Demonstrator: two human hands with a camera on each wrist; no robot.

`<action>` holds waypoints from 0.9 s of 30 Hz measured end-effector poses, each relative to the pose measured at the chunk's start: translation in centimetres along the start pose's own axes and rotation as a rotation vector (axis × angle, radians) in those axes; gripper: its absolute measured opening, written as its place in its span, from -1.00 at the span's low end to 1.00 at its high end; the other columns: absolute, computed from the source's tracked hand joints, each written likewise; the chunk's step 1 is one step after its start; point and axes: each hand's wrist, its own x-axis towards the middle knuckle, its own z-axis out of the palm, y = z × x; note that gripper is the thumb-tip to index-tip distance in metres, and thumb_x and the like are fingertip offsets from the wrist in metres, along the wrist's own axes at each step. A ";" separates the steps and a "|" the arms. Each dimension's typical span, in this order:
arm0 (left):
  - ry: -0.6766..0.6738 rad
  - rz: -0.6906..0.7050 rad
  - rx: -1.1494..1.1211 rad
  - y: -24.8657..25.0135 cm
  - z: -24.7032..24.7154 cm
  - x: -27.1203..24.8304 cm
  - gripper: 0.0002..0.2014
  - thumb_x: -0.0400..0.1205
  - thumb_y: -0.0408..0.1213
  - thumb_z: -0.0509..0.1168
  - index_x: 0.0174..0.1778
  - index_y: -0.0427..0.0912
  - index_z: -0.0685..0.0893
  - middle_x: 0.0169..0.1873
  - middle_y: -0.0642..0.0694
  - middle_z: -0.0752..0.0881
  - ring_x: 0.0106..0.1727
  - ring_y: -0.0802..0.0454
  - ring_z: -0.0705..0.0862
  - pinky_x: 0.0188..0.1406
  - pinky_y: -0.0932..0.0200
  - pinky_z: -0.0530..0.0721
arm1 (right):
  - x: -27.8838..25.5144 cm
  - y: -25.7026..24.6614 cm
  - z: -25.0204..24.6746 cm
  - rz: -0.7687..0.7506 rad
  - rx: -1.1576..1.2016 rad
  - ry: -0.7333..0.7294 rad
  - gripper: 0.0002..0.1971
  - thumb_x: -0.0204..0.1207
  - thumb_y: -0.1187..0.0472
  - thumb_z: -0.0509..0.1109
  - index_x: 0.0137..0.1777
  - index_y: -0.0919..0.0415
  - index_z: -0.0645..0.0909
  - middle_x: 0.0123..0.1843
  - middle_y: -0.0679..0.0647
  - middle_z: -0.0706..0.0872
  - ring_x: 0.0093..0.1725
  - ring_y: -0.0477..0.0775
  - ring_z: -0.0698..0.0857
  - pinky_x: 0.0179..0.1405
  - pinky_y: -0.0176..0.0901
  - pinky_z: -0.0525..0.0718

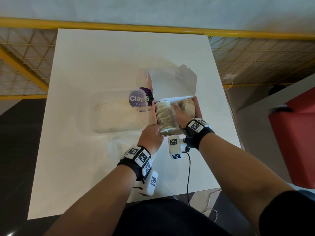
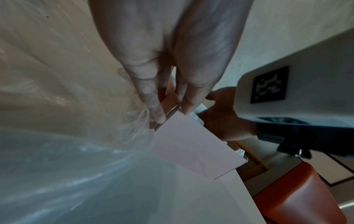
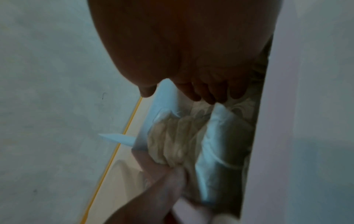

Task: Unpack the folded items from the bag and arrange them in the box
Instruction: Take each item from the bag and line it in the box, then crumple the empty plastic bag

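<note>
so the pink cardboard box with the raised white lid [image 1: 198,106] sits on the white tabletop [image 1: 85,65] right of centre, long axis running away from the person, and the pale folded fabric items [image 1: 163,113] are lined up in a row along that same axis on the box's left side, with another small bunch [image 1: 189,104] at the far right corner. The right hand [image 1: 180,114] is down in the gap between the two groups, fingers straight and close together, pressing flat against the fabric, not gripping anything as far as I can tell. The left hand [image 1: 151,137] is at the box's near left corner, fingers pinching the pink wall there. The clear crinkly plastic bag [image 1: 117,147] lies near the left wrist, so I'd guess the left hand is nearer for the next pull, though I can't tell if anything's left in it
</note>
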 end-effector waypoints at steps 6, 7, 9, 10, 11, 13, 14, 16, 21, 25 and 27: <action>-0.026 0.025 0.056 0.4 -0.5 -0.3 -0.61 0.65 -0.30 0.26 0.43 -0.20 0.55 0.34 -0.24 0.60 0.31 -0.19 0.60 0.38 -0.03 0.51 | 1.7 1.6 -1.4 -0.019 0.007 0.043 -0.43 0.58 -0.27 0.08 0.14 0.23 0.60 0.05 0.08 0.62 0.11 0.18 0.62 0.32 0.09 0.53; -0.047 0.036 0.070 0.7 -0.9 -0.5 -0.63 0.67 -0.30 0.24 0.41 -0.22 0.56 0.33 -0.26 0.61 0.32 -0.19 0.60 0.38 -0.03 0.51 | 1.6 1.6 -1.4 -0.030 0.101 0.004 -0.55 0.57 -0.26 0.11 -0.11 0.12 0.59 -0.16 0.05 0.56 -0.16 0.10 0.60 0.03 0.05 0.64; -0.083 0.056 0.028 1.0 -2.2 -1.2 -0.65 0.69 -0.25 0.21 0.41 -0.13 0.58 0.29 -0.22 0.67 0.28 -0.15 0.64 0.34 -0.04 0.56 | 0.2 0.8 -1.4 -0.028 0.287 -0.059 -0.63 0.60 -0.16 0.16 -0.31 0.07 0.46 -0.32 0.03 0.47 -0.39 -0.01 0.46 -0.37 -0.17 0.51; -0.085 0.069 -0.024 1.2 -3.4 -1.7 -0.66 0.69 -0.24 0.21 0.40 -0.07 0.60 0.25 -0.19 0.70 0.20 -0.10 0.69 0.25 -0.03 0.64 | -0.2 0.6 -1.3 -0.082 0.275 -0.053 -0.67 0.63 -0.08 0.17 -0.29 0.07 0.47 -0.28 0.06 0.52 -0.38 -0.02 0.48 -0.39 -0.21 0.49; -0.070 0.091 -0.090 1.1 -4.7 -2.3 -0.68 0.69 -0.24 0.22 0.36 -0.04 0.62 0.18 -0.14 0.74 0.09 -0.03 0.74 0.11 0.02 0.72 | -1.0 0.4 -1.2 -0.189 0.190 -0.005 -0.73 0.64 0.00 0.20 -0.28 0.06 0.48 -0.24 0.09 0.58 -0.36 -0.01 0.53 -0.40 -0.23 0.51; 0.006 0.111 -0.197 0.3 -7.9 -4.0 -0.75 0.67 -0.27 0.26 0.26 -0.06 0.68 0.03 -0.04 0.75 -0.13 0.07 0.76 -0.25 0.21 0.75 | -3.6 0.4 -1.0 -0.429 -0.085 0.117 -0.77 0.59 0.07 0.30 -0.31 0.04 0.51 -0.31 0.07 0.64 -0.37 0.04 0.61 -0.37 -0.23 0.61; 0.067 0.104 -0.214 -0.6 -9.7 -5.0 -0.79 0.66 -0.28 0.28 0.18 -0.06 0.71 -0.07 -0.03 0.74 -0.22 0.09 0.75 -0.40 0.31 0.68 | -5.1 0.6 -0.7 -0.498 -0.178 0.136 -0.76 0.55 0.07 0.34 -0.33 0.08 0.53 -0.38 0.05 0.63 -0.40 0.07 0.62 -0.36 -0.17 0.64; 0.186 0.039 -0.216 -3.5 -12.4 -7.1 -0.89 0.65 -0.27 0.30 0.01 -0.07 0.73 -0.20 -0.06 0.72 -0.34 0.09 0.69 -0.52 0.42 0.54 | -7.8 2.0 0.3 -0.478 -0.313 0.011 -0.66 0.53 0.04 0.35 -0.38 0.24 0.55 -0.50 0.07 0.59 -0.57 0.02 0.56 -0.52 -0.18 0.59; 0.083 -0.309 -0.026 -10.9 -12.2 -9.5 -0.68 0.56 0.12 0.34 0.01 -0.05 0.60 -0.10 -0.03 0.68 -0.15 -0.04 0.69 -0.17 0.07 0.62 | -9.9 6.9 4.8 -0.132 -0.528 -0.213 -0.43 0.48 -0.25 0.29 0.06 0.32 0.61 -0.14 0.26 0.77 -0.36 0.14 0.76 -0.57 -0.16 0.68; -0.013 -0.379 -0.106 -12.3 -9.0 -9.3 -0.36 0.45 0.17 0.44 0.34 -0.07 0.45 0.05 -0.06 0.60 0.03 -0.09 0.67 -0.03 0.00 0.72 | -9.2 8.5 8.3 -0.046 -0.243 -0.204 -0.36 0.43 -0.13 0.43 0.43 0.11 0.34 0.10 0.20 0.62 -0.08 0.15 0.71 -0.57 -0.17 0.66; 0.024 -0.336 -0.137 -12.3 -8.2 -9.1 -0.50 0.51 -0.04 0.46 0.28 -0.17 0.49 -0.09 -0.04 0.62 -0.12 -0.04 0.68 -0.11 0.02 0.77 | -9.2 8.4 9.1 -0.046 -0.073 -0.190 -0.50 0.48 0.08 0.44 0.35 0.21 0.38 -0.10 0.17 0.60 -0.26 0.11 0.67 -0.48 -0.09 0.70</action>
